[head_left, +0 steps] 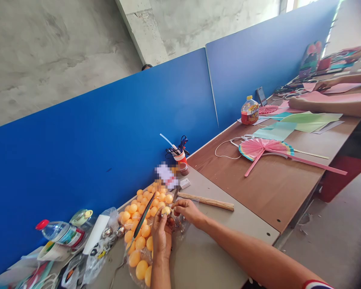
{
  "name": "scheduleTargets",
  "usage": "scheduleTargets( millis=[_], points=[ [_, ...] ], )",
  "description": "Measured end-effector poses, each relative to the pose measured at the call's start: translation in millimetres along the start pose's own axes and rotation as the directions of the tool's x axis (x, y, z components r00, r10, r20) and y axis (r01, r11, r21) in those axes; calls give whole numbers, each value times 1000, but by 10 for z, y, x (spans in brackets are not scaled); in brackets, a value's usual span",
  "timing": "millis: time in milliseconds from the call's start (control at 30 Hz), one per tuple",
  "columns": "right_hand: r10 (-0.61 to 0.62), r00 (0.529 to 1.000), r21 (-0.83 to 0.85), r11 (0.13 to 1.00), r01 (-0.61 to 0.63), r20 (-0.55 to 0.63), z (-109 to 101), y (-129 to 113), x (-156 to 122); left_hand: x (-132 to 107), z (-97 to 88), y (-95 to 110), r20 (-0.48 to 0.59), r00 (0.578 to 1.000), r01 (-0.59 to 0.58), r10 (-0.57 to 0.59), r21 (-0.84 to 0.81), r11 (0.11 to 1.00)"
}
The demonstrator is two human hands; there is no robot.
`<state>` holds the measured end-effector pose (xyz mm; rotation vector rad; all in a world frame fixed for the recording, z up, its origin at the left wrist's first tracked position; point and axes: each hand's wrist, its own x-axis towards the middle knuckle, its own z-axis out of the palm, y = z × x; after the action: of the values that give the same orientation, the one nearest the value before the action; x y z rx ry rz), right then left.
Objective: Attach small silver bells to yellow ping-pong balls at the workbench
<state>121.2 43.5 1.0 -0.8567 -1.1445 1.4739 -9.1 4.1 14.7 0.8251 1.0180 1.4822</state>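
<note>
My left hand (161, 235) is closed around a pale yellow ball (166, 210), held just above the grey table. A long dark green strip (144, 216) sticks up and away from the same hand. My right hand (187, 210) pinches at the ball from the right, fingers pressed together. Both hands hover at the edge of a clear bag of several orange table-tennis balls (140, 218).
A wooden stick (209, 201) lies right of my hands. A cup with scissors (179, 152) stands by the blue partition (108, 132). A lying water bottle (61, 233) and plastic bags are at left. On the brown table: a pink paper fan (263, 148), coloured sheets, a juice bottle (249, 110), another person's arms (327, 105).
</note>
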Motion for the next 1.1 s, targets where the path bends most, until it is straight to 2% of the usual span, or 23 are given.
scheduleTargets(
  millis=[133, 233, 433, 567, 767, 967, 1100],
  points=[
    [5, 999, 160, 987, 3, -49, -17, -53, 5, -7, 20, -5, -10, 1000, -3, 3, -14, 1000],
    [10, 999, 243, 970, 1, -43, -20, -69, 2, -11, 28, -17, -15, 1000, 3, -3, 2, 1000],
    [3, 997, 318, 948, 22, -77, 2, -53, 3, -7, 26, -45, -4, 1000, 1, -1, 17, 1000],
    [53, 998, 403, 915, -30, -45, 5, -69, -1, -14, 39, -31, 0, 1000, -13, 13, 37, 999],
    [62, 998, 440, 896, -64, 19, 19, -89, -32, -39, 62, -10, 16, 1000, -3, 2, 49, 999],
    [106, 994, 501, 860, -101, 19, -11, -79, -10, -40, 67, -4, -7, 1000, -1, 2, 68, 998],
    [125, 992, 513, 853, -96, -22, -41, -74, 4, -54, 87, 8, -26, 1000, 7, -5, 80, 997]
  ],
)
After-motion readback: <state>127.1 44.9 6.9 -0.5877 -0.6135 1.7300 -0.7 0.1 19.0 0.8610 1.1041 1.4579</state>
